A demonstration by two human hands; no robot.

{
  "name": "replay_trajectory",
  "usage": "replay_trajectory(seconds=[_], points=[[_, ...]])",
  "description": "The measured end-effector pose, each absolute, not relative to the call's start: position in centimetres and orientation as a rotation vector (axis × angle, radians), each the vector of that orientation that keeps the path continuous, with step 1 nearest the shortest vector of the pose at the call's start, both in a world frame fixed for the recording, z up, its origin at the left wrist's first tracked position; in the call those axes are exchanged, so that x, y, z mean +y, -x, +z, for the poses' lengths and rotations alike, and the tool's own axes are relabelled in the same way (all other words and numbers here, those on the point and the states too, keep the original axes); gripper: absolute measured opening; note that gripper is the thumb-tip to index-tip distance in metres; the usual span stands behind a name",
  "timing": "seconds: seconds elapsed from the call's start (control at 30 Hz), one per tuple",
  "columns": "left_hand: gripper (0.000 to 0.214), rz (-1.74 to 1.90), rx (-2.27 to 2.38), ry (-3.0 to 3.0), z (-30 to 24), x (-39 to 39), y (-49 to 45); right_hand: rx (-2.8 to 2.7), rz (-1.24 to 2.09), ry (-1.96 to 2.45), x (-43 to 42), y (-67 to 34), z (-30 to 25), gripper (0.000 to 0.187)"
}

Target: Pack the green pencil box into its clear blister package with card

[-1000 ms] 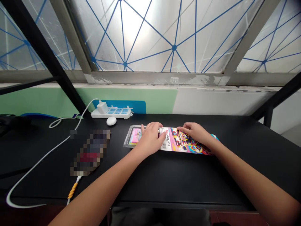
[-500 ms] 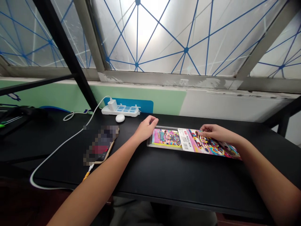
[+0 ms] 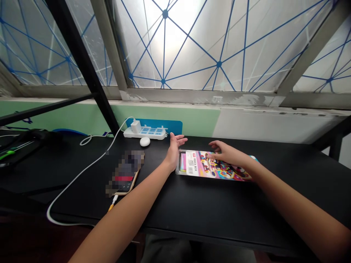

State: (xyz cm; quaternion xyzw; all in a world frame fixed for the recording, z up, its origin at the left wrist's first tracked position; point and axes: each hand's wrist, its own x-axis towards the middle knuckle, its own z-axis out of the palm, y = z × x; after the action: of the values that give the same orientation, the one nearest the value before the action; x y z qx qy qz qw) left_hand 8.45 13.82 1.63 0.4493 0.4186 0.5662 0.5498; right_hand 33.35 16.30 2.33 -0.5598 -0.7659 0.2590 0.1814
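Observation:
A colourful pencil box (image 3: 212, 168) in a clear plastic tray with a pink printed sleeve lies flat on the black desk (image 3: 192, 204). My left hand (image 3: 174, 148) stands on edge against the package's left end, fingers stretched out and open. My right hand (image 3: 226, 153) rests on top of the sleeve, fingers spread, pressing on it. The sleeve covers nearly the whole tray; only a narrow strip shows at the left.
A phone (image 3: 126, 171), its screen blurred, lies left of the package with a white cable (image 3: 82, 170) running to a charger in a white power strip (image 3: 145, 132). A small white oval case (image 3: 144, 141) sits by the strip. Black frame bars rise at left and right.
The sleeve has slid left over the clear tray, covering most of the inner box. My left hand moved from the tray's far corner to its left end and opened.

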Motion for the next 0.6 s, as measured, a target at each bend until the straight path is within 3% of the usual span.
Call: replay_trajectory(seconds=[0.17,0.3,0.47,0.6], points=[[0.068,1.373,0.992,-1.027,1.6,14.3,-7.9,-2.242,0.649,1.49,16.3,-27.6,2.1,0.048],[0.026,1.371,1.051,-0.808,1.4,14.6,-7.4,-2.277,0.412,1.463,15.5,-26.7,1.8,0.041],[0.056,1.327,1.052,-0.776,1.4,14.4,-7.2,-2.208,0.211,1.548,15.2,-32.0,2.0,0.045],[0.058,1.317,0.965,-0.746,1.4,14.3,-7.3,-1.975,0.311,1.656,15.4,-37.8,1.6,0.043]])
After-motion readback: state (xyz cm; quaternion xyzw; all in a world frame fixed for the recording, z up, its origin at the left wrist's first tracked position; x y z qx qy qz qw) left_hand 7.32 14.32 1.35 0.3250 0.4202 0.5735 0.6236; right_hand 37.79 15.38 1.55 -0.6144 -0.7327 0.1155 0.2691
